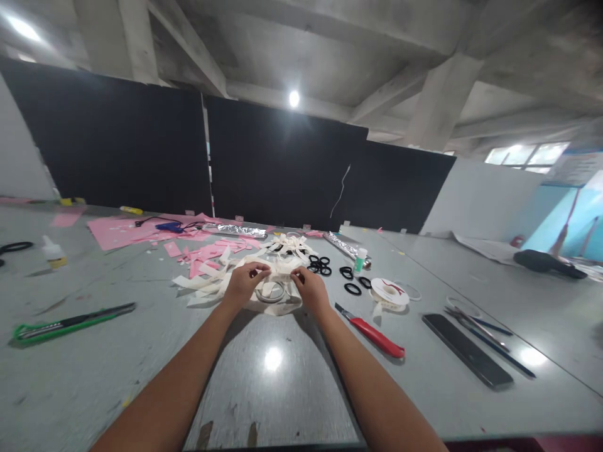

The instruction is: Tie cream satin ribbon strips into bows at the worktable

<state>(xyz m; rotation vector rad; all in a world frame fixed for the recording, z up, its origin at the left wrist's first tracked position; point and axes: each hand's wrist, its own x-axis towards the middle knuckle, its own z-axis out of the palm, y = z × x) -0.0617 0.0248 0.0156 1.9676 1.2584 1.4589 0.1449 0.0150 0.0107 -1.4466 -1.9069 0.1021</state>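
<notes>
At the middle of the grey worktop (282,389), a strip of cream ribbon (276,269) is being pinched at both ends: the left hand (245,284) is closed on it with thumb and forefinger, and the right hand (308,287) is closed on it likewise, just beside. Beneath and between the hands a clear ring (270,292) is seen, lying on a loose heap of ribbon pieces (207,282) that spreads to the left. By the look of it, a piece of ribbon is being folded or shaped over the ring, and that step is judged to be midway. A steady pinch on both sides would be called for next, so that the strip is kept taut and not let slip into the heap. Right of the hands a red-handled knife (374,334) is laid, with black rings (320,266) and a ribbon spool (389,292) behind it and a dark ruler (466,350) further out. Pink paper scraps (141,232) are scattered at the back, and a green knife (70,322) is left far to the left.
</notes>
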